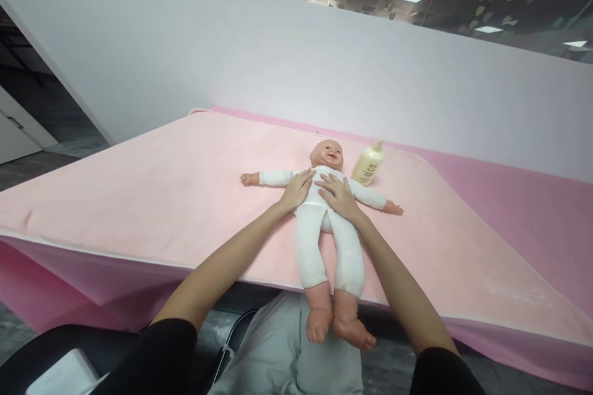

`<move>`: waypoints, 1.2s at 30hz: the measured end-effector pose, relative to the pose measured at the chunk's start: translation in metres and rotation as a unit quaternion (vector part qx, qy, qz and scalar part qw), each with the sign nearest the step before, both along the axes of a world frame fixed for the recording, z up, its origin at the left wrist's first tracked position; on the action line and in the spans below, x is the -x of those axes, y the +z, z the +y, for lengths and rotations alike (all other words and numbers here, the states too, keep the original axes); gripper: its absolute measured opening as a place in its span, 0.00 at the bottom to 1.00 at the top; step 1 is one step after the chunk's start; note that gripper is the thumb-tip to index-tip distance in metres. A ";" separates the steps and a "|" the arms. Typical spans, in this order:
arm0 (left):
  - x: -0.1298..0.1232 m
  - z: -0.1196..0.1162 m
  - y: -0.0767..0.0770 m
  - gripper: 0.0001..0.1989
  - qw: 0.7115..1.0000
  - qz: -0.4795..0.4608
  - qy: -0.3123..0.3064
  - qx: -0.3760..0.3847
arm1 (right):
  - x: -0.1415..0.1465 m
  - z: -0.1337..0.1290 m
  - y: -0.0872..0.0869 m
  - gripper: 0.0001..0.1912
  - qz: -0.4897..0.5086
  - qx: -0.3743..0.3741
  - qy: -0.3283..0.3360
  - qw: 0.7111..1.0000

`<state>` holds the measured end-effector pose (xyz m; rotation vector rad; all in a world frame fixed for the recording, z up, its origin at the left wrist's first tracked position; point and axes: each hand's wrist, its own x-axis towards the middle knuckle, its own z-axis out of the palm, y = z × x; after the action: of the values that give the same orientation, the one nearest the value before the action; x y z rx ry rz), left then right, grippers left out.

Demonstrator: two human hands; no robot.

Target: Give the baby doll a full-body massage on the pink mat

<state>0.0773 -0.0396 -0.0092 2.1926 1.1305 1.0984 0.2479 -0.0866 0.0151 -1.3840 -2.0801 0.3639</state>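
While both palms are pressing down on its chest and belly, a baby doll (315,199) is lying on its back on a pale pink towel (208,197), its head pointing to the far side. Its bald head is shining in a smooth, peachy plastic, and its mouth is opening in a smile. White cloth is covering the trunk, arms and legs, while bare plastic is showing at the little hands and feet. Both arms are stretching out sideways, and the legs are running toward the near side, the feet sticking out past the near edge above grey trousers (282,352). The left hand (298,190) is lying along the left side of the trunk and the right hand (340,194) along the right; in each, the grip is staying flat and uncurled, holding nothing. Beyond the doll's right-side arm, near its head, a pale yellow pump bottle (368,165) is sitting on the towel. Farther off, a white partition (301,68) is rising behind everything.
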 end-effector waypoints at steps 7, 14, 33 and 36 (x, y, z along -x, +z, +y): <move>0.000 -0.005 0.005 0.28 0.996 -0.019 -0.073 -0.051 | -0.014 0.016 -0.015 0.25 0.058 -0.009 -0.114 0.992; -0.007 -0.033 0.029 0.30 0.972 0.049 -0.223 -0.060 | -0.033 0.028 -0.025 0.26 0.141 -0.035 -0.111 0.983; -0.010 -0.024 0.030 0.27 0.968 0.234 -0.079 -0.035 | -0.038 0.020 -0.015 0.14 0.353 -0.010 -0.123 0.927; -0.004 -0.017 0.023 0.28 0.975 0.220 -0.008 -0.026 | -0.032 0.005 0.002 0.07 0.342 0.030 0.015 0.939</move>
<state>0.0814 -0.0567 0.0136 2.5590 1.2672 0.6515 0.2794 -0.0817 0.0172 -1.0497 -1.5182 0.8004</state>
